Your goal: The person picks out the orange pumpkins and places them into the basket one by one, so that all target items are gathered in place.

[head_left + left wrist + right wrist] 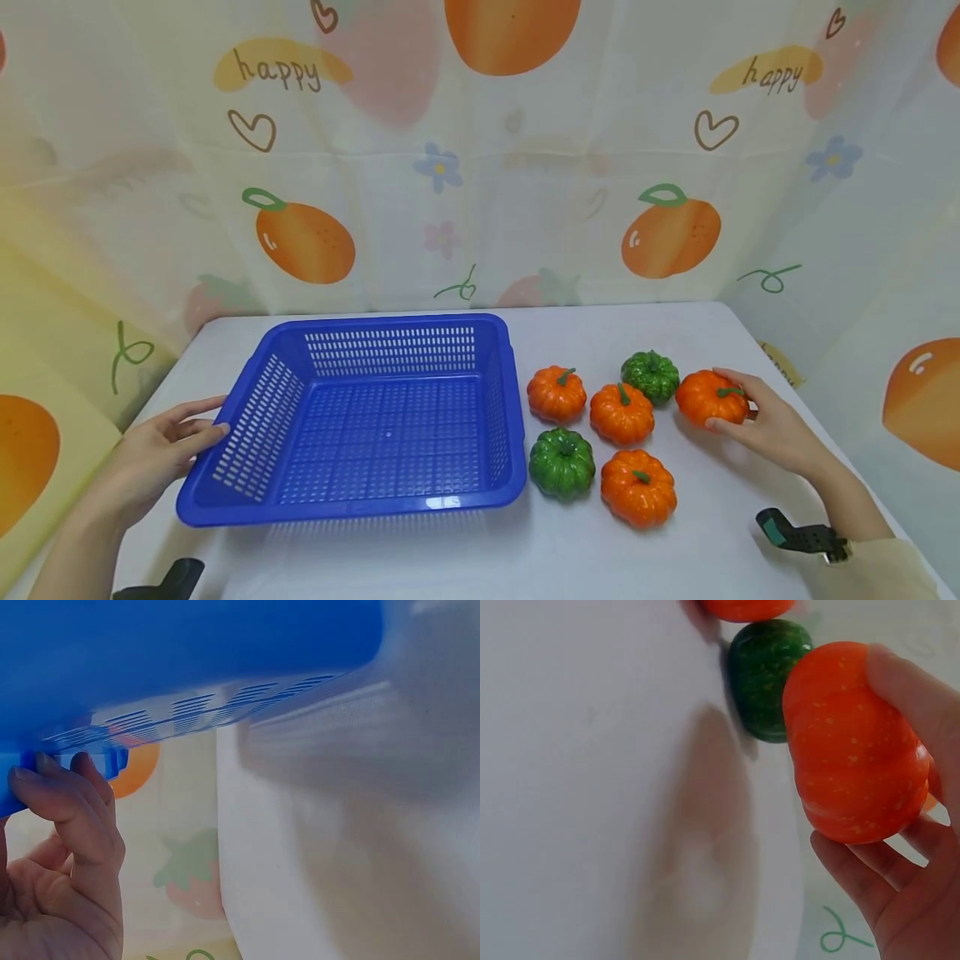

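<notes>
On the left, my left hand [161, 450] grips the left rim of a blue plastic basket [352, 515], thumb on top and fingers beneath. The left wrist view has the fingers [82, 817] curled at the basket's edge [187, 652]. At the right, my right hand [780, 425] holds an orange toy pumpkin [708, 398] between thumb and fingers. In the right wrist view this pumpkin [855, 742] hangs over the table with a shadow below it. Beside it lies a green pumpkin [650, 377], seen closer in the right wrist view [769, 681].
Right of the basket lie three more orange pumpkins [555, 393] and a second green one [562, 463]. Everything stands on a white table [450, 558], with a fruit-patterned curtain [517, 200] behind. A black strap device [802, 535] is on the right wrist.
</notes>
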Demonstrator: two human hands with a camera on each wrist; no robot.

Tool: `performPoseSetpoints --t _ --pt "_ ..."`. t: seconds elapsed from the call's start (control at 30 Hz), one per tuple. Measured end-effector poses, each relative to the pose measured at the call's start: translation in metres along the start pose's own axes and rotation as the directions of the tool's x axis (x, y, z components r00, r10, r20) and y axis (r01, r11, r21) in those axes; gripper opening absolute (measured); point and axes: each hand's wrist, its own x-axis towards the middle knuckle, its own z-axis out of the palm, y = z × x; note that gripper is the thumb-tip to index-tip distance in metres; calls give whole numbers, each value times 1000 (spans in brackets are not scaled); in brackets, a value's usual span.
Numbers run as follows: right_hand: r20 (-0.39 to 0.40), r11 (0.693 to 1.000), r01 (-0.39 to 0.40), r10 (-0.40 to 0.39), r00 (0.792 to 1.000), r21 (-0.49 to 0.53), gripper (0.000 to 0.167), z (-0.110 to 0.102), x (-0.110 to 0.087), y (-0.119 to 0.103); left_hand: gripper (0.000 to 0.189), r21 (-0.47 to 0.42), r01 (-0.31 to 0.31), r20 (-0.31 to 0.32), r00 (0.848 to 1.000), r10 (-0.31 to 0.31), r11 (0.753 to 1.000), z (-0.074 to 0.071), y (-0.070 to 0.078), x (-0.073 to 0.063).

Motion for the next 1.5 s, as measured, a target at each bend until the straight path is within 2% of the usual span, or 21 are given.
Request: performPoseSetpoints --t 0.2,0.77,1.0,1.27,1.5 --pt "-12 1000 14 -14 1000 -1 72 -6 3 -9 59 0 15 3 1000 -15 1000 2 1 2" --pt "-35 996 93 -94 995 -14 71 -9 19 -36 58 -19 -23 -23 999 22 1000 5 2 3" --pt "-30 994 110 -110 993 -16 71 -9 29 -51 57 -22 -22 -21 1000 22 1000 4 1 2" --pt "-20 986 168 -168 986 -1 71 -5 44 -64 57 -32 -17 -26 1000 16 999 4 0 1" --pt "0 979 196 -196 981 49 70 2 57 -77 57 -39 0 -19 1000 -1 999 2 -1 0"
